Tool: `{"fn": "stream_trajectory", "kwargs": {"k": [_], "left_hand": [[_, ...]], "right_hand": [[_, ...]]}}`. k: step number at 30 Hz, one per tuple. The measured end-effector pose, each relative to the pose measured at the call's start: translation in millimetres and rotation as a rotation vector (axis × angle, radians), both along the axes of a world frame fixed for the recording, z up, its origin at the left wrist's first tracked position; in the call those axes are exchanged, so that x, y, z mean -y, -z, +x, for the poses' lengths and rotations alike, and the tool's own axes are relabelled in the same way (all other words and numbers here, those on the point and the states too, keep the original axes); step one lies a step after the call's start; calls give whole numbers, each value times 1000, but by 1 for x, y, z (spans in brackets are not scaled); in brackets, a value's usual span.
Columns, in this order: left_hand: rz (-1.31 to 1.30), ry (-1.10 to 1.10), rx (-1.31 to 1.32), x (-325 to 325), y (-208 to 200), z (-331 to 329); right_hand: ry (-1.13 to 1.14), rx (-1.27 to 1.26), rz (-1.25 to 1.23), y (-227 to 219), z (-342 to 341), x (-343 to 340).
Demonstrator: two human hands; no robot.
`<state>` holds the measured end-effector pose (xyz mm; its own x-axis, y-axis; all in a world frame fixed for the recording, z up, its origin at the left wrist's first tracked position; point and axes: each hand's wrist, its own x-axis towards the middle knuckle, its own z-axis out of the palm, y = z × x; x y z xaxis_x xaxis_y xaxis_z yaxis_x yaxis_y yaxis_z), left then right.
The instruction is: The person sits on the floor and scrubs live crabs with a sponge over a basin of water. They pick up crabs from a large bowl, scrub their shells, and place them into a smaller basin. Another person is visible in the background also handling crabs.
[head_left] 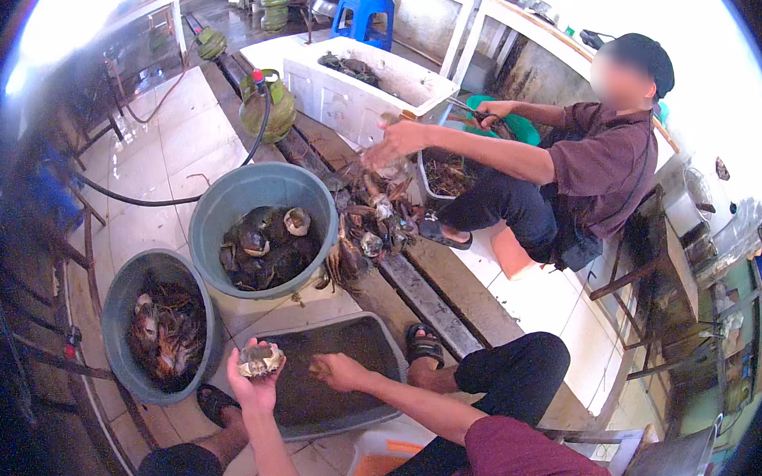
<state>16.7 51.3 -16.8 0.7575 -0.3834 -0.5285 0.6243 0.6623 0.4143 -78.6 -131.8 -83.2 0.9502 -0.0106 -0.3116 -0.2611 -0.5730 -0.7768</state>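
Note:
My left hand [253, 391] is raised with its fingers curled around a pale and brown crab [263, 359]. To its right, my right hand [343, 372] is closed, and whatever its fingers may hold is hidden. Both hands are above a grey rectangular basin [393, 334] of dark, murky water. Beyond it stands a large round grey-blue tub [261, 177] with dark water and crab shells inside. A smaller grey tub [214, 320] at the left contains crab pieces and legs. Farther off, crabs [372, 225] lie heaped on the floor.
Across from me a seated co-worker [606, 170] handles scissors [478, 112] beside a white foam box [331, 107]. A green gas cylinder [267, 115] with a black hose stands behind the large tub. A white container [383, 449] with orange things sits by my legs.

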Motion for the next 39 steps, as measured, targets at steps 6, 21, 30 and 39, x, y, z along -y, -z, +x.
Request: {"fn": "stream_trajectory", "kwargs": {"k": [6, 21, 30, 39], "left_hand": [[37, 24, -19, 10, 8, -2], [96, 33, -79, 11, 25, -3], [149, 19, -109, 7, 19, -4], [175, 158, -99, 26, -15, 2]], "right_hand": [[-186, -225, -132, 103, -41, 14], [-54, -384, -142, 134, -82, 38], [-54, -386, -139, 147, -75, 31], [83, -377, -96, 152, -70, 33]]}}
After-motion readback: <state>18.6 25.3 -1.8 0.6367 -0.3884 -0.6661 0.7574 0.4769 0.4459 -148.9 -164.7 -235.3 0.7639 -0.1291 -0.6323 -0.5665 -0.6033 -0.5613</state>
